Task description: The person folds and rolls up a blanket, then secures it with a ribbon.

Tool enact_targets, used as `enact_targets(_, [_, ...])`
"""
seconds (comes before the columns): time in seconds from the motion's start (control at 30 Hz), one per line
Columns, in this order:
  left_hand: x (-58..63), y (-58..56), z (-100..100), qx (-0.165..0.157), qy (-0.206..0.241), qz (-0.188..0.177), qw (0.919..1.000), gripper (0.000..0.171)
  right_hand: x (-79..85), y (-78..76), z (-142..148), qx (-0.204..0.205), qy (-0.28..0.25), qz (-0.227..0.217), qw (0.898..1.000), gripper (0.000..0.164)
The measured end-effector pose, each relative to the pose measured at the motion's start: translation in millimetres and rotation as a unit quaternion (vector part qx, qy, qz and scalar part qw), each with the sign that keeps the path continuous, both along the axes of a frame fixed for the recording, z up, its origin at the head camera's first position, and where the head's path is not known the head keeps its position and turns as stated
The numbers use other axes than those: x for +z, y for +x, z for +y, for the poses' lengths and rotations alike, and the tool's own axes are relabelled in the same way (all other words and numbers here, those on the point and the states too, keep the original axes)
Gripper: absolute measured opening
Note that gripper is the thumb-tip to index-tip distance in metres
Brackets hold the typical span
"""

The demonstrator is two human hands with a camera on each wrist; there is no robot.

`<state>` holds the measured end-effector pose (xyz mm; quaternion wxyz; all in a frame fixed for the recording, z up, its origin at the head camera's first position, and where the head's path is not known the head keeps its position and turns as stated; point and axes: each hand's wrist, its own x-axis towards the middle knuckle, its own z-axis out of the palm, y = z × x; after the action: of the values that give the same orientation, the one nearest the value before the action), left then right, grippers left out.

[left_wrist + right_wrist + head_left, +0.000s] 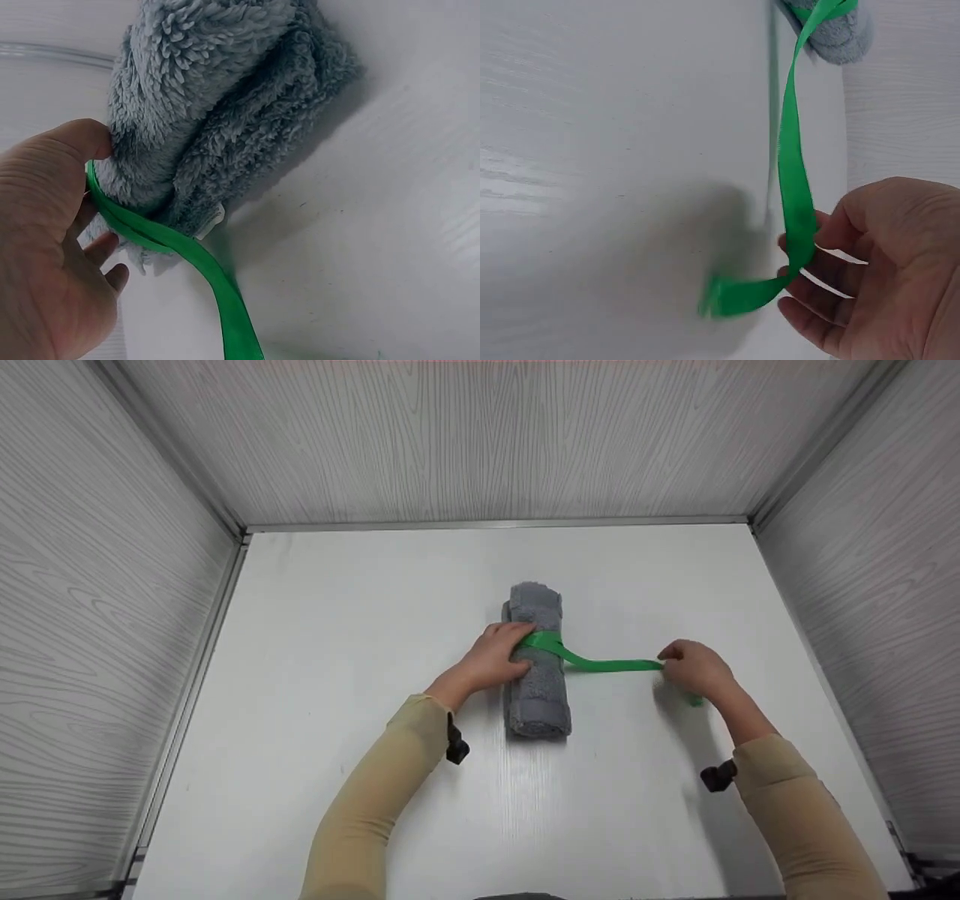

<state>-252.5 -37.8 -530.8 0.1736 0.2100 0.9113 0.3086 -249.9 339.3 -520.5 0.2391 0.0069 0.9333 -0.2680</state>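
Note:
A grey, fluffy rolled towel point(538, 686) lies lengthwise on the white table, with a green ribbon point(611, 666) around its middle. My left hand point(495, 656) holds the roll from its left side, fingers and thumb on either side of the ribbon. Seen from the left wrist, the thumb presses into the pile of the towel point(195, 82) beside the ribbon point(191, 251). To the right, my right hand point(697, 667) pinches the ribbon near its end, stretching it out from the roll. Its loose tail point(742, 295) hangs past the fingers in the right wrist view.
The white tabletop point(360, 600) is bordered by wood-grain panels at the back point(480, 442), left point(97, 622) and right point(862, 585). Metal rails run along the panel edges. Small black devices point(456, 744) sit at both wrists.

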Motion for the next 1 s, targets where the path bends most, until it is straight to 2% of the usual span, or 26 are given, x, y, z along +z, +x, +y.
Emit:
enact_targets(0.13, [2.1, -0.7, -0.1, 0.002, 0.004, -0.009, 0.9999, 0.065, -3.1, -4.0, -21.8, -0.017, -0.022, 0.079, 0.996, 0.035])
enact_targets(0.2, [3.2, -1.1, 0.4, 0.006, 0.006, -0.014, 0.9999, 0.062, -5.9, -4.6, -38.7, -0.011, -0.048, 0.112, 0.993, 0.033])
enact_targets(0.3, [5.0, -1.8, 2.3, 0.016, 0.011, -0.017, 0.9997, 0.057, -11.4, -4.0, -67.9, 0.012, -0.104, 0.134, 0.986, 0.030])
enact_targets(0.4, [7.0, -3.3, 5.0, 0.025, 0.020, -0.016, 0.9994, 0.050, -18.0, -3.1, -93.8, 0.027, -0.162, 0.131, 0.978, 0.030])
enact_targets(0.57, [11.8, -6.8, 7.8, 0.037, 0.034, -0.018, 0.9986, 0.044, -26.2, -1.7, -119.6, 0.014, -0.231, 0.109, 0.967, 0.030])
enact_targets(0.83, [14.9, -17.5, 7.8, 0.039, 0.030, -0.035, 0.9982, 0.046, -30.7, 1.7, -131.9, 0.007, -0.238, 0.080, 0.968, 0.027])
enact_targets(1.0, [18.4, -21.7, 7.8, 0.051, 0.046, -0.057, 0.9960, 0.045, -28.5, 1.7, -138.7, -0.007, -0.237, 0.084, 0.968, 0.021])
